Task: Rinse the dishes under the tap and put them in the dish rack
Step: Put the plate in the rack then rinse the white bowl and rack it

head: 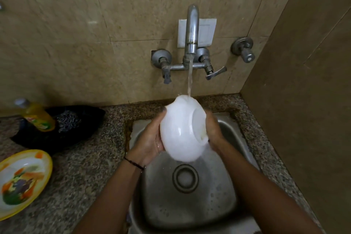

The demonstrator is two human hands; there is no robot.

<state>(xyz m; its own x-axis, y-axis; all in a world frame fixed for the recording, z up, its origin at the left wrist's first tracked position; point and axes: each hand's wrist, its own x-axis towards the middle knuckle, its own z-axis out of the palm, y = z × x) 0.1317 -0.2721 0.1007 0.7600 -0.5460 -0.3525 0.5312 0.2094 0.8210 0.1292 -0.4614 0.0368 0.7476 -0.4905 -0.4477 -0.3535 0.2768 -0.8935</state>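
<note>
A white bowl (180,129) is held on its side over the steel sink (224,195), its base turned to the right. Water streams from the wall tap (192,30) onto the bowl's upper edge. My left hand (150,138) cups the bowl from the left with the fingers curled under it. My right hand (213,129) holds the bowl's right side around the base. Water runs off the bowl's underside into the sink. No dish rack is in view.
A yellow-rimmed plate (22,180) with a coloured pattern lies on the granite counter (81,176) at the left. Behind it stand a yellow dish-soap bottle (38,116) and a black holder with a steel scrubber (66,119). A tiled wall closes in on the right.
</note>
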